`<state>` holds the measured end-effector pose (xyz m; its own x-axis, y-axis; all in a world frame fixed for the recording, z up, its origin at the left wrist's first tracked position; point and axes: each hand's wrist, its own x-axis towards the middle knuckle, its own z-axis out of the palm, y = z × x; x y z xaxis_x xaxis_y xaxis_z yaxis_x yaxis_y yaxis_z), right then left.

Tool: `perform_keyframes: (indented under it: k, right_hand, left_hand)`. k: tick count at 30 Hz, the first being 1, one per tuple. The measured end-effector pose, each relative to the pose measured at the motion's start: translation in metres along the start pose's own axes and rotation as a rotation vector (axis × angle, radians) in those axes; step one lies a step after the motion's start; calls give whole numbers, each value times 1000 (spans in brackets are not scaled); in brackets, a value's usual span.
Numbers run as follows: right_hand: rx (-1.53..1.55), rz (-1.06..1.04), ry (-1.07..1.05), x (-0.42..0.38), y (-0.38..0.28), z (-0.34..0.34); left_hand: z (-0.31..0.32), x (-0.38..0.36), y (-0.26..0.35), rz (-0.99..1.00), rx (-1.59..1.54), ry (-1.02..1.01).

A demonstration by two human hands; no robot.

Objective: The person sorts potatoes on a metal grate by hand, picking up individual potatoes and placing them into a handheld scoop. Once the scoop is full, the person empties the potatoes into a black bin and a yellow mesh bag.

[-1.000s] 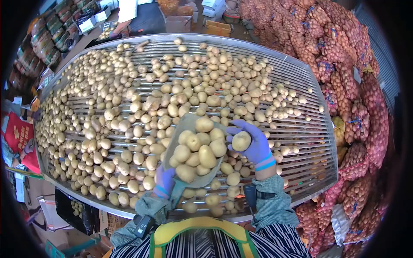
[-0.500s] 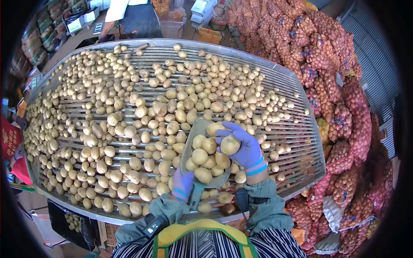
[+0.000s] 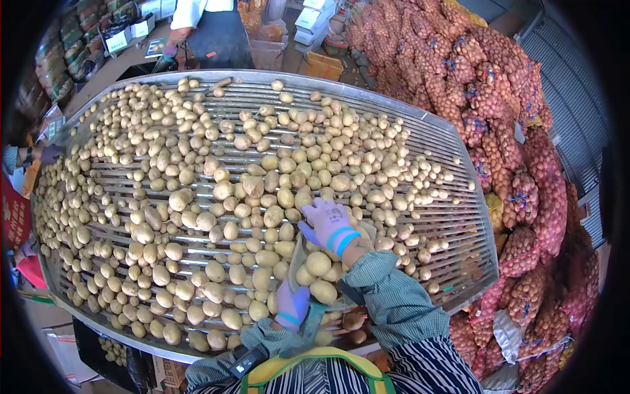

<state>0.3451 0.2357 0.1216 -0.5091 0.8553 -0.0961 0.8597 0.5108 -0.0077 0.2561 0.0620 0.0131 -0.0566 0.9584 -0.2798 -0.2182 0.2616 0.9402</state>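
A grey-green scoop (image 3: 314, 319) with several potatoes (image 3: 319, 264) in it rests low over the slatted metal table. My left hand (image 3: 292, 305), in a purple glove, is closed on the scoop's near left side by the handle. Over the far end of the scoop reaches my right hand (image 3: 327, 223), also gloved, palm down with fingers apart above the potatoes. What lies under its palm is hidden. Loose potatoes (image 3: 252, 186) surround the scoop on the slats.
The metal table's raised rim (image 3: 420, 113) runs around the potatoes. Red mesh sacks (image 3: 453, 72) are piled at the right. A black crate (image 3: 98, 341) stands at the lower left. Another person's arm (image 3: 180, 34) shows beyond the far edge, and another gloved hand (image 3: 51, 153) at far left.
My right hand, which held a potato above the scoop, has moved up and left with its palm turned down; that potato is no longer visible in it. Fewer potatoes show in the scoop.
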Motion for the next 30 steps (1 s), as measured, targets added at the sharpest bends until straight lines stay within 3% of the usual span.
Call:
perform_keyframes:
  k: [1, 5, 7, 8, 11, 15, 17, 19, 21, 23, 25, 26, 30]
  right_hand:
    - [-24, 18, -88, 3, -1, 1]
    - [3, -45, -62, -3, 0, 0]
    - [43, -28, -119, -5, 6, -10]
    - [62, -56, -118, -6, 10, -11]
    - [97, -103, -109, -9, 23, -13]
    - [229, -169, 18, -11, 59, -39]
    - [349, -107, 107, -12, 96, -43]
    - [275, -56, 198, -7, 142, -30]
    - [222, 112, 155, 7, 197, -18]
    - [77, 397, 75, 27, 250, -4]
    - [107, 493, 116, 38, 303, 28]
    - [124, 593, 146, 43, 308, 33]
    - [284, 655, 301, 38, 292, 60]
  left_hand:
    - [-1, 1, -11, 9, 5, 2]
    - [1, 0, -30, -34, -246, 8]
    - [-3, 4, -44, 143, -69, -7]
    - [-3, 4, -41, 55, -223, -46]
    - [10, -5, 20, 20, -262, 47]
    - [18, -9, 47, 36, -263, 58]
    - [18, -11, 49, -1, -294, 77]
    - [17, -10, 48, 47, -4, 102]
    - [18, -9, 38, 60, -97, 169]
    - [13, -9, 32, 17, 67, 171]
    - [11, -11, 31, 16, 95, 169]
    - [11, -12, 33, 8, 111, 162]
    - [22, -12, 39, -37, 19, 289]
